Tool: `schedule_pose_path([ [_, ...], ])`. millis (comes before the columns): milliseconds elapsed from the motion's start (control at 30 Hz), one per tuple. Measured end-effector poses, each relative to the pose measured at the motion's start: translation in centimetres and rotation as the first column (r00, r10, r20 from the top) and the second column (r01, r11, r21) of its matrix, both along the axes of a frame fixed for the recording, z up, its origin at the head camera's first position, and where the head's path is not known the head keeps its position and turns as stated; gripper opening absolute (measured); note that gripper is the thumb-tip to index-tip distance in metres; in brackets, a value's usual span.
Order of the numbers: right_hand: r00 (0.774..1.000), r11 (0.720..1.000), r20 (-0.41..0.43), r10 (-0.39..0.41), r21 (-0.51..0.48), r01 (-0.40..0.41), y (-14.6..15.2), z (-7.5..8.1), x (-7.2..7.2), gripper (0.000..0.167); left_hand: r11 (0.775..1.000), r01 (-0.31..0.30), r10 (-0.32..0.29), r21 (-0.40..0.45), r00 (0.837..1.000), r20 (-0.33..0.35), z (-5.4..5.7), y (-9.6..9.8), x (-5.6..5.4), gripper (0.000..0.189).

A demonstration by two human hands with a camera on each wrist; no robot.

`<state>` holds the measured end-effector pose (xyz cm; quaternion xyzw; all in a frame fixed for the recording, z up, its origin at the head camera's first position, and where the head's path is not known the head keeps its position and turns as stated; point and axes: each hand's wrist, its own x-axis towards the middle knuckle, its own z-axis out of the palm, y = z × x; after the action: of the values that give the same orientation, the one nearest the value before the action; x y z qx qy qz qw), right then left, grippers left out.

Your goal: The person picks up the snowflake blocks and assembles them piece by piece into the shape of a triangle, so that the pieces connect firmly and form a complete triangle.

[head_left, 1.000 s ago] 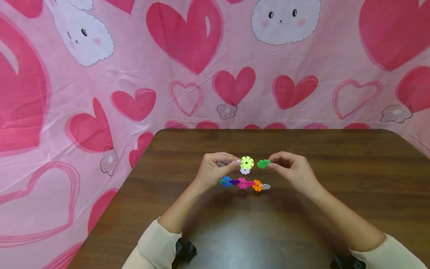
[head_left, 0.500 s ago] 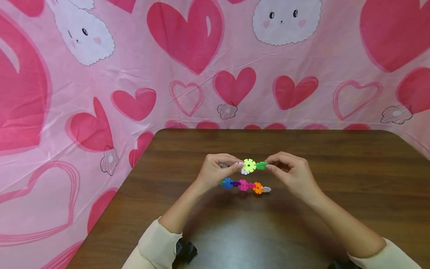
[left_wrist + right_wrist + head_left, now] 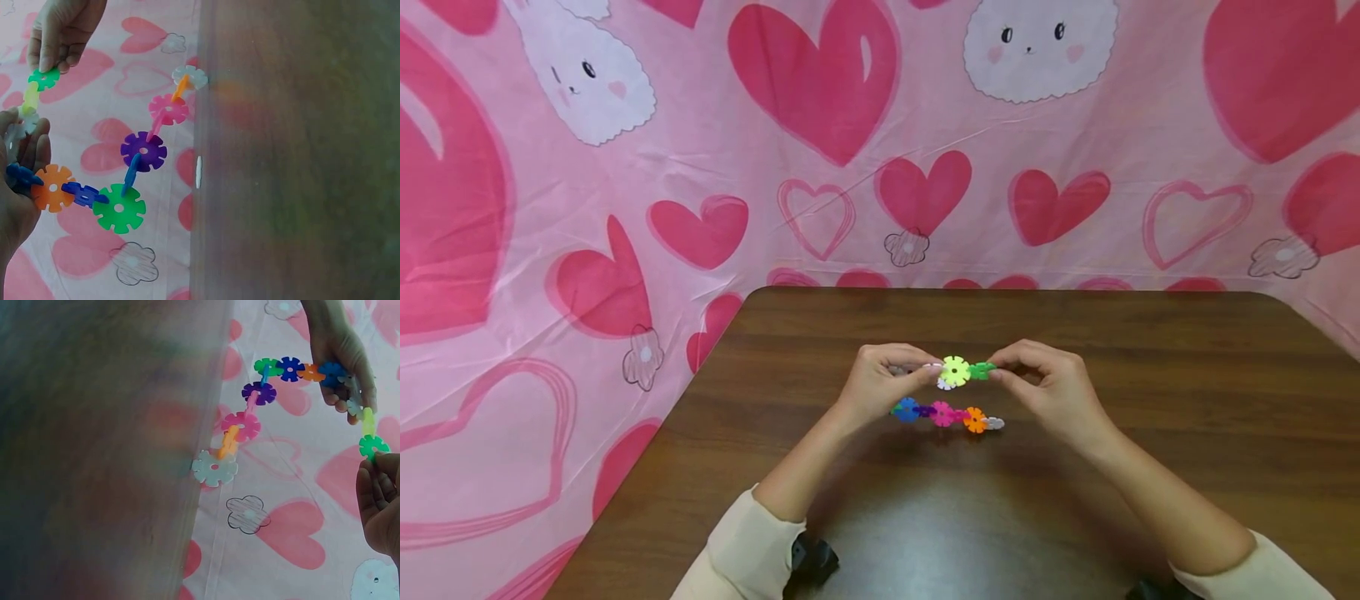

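Over the table, my left hand (image 3: 880,385) pinches a chain of slotted plastic snowflake discs by the pale discs (image 3: 26,125) near one end. Beyond those, a yellow snowflake disc (image 3: 956,372) sticks out toward the right. My right hand (image 3: 1052,385) pinches a green snowflake disc (image 3: 374,447) between thumb and fingers, its edge against the yellow disc. How deep the slots engage cannot be told. The chain curves round through an orange disc (image 3: 54,187), a larger-looking green disc (image 3: 119,208), a purple disc (image 3: 144,150) and a pink disc (image 3: 169,109) to a clear white end disc (image 3: 214,467).
The brown wooden table (image 3: 970,517) extends beneath both arms. A pink cloth (image 3: 820,200) printed with hearts hangs behind it and along the left side. A black device (image 3: 815,562) shows below the left cuff, and another dark one (image 3: 1161,590) lies near the right sleeve.
One second ago a gap separated the green disc from the yellow one. My right hand has moved left, and the two discs now meet. The chain has shifted only slightly.
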<state>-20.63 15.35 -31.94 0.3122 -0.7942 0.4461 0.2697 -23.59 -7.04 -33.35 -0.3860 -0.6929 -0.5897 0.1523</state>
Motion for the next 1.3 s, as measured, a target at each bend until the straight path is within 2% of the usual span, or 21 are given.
schedule_pose_path([
  [167,1.000,1.000,0.004,0.002,0.009,-0.002,-0.1,-0.1,0.0,0.023,1.000,-0.012,0.012,-0.009,1.000,0.019,0.3,0.0,0.3,0.007],
  [400,1.000,1.000,-0.023,0.006,-0.001,-0.006,-0.4,-0.4,-0.2,0.023,1.000,-0.003,0.003,0.004,1.000,0.023,2.1,0.1,2.0,0.005],
  [600,0.998,1.000,-0.055,0.031,0.001,-0.031,-0.6,-0.4,-0.2,0.023,1.000,-0.002,0.001,0.016,0.998,0.066,0.7,0.0,0.9,0.006],
  [667,0.997,0.999,-0.059,0.042,0.007,-0.041,-0.6,-0.4,-0.3,0.022,1.000,0.002,-0.003,0.014,0.998,0.061,0.1,-0.1,0.3,0.007],
  [833,0.998,0.999,-0.052,0.040,0.003,-0.040,-0.7,-0.5,-0.2,0.022,0.999,0.040,-0.041,0.036,0.999,0.035,-0.3,0.0,-0.1,0.007],
  [967,0.999,1.000,-0.028,0.030,-0.007,-0.030,-0.9,-0.7,-0.1,0.021,0.997,0.055,-0.057,0.061,0.998,0.039,-0.3,0.1,-0.1,0.007],
  [1133,0.999,0.999,0.011,0.048,0.004,-0.048,-0.9,-0.6,-0.2,0.020,0.998,0.043,-0.044,0.048,0.999,0.029,-0.2,0.0,0.3,0.006],
  [1300,0.997,0.998,0.053,0.057,0.020,-0.059,-0.7,-0.4,-0.4,0.019,0.998,0.044,-0.045,0.047,0.999,0.021,1.1,0.1,1.4,0.006],
])
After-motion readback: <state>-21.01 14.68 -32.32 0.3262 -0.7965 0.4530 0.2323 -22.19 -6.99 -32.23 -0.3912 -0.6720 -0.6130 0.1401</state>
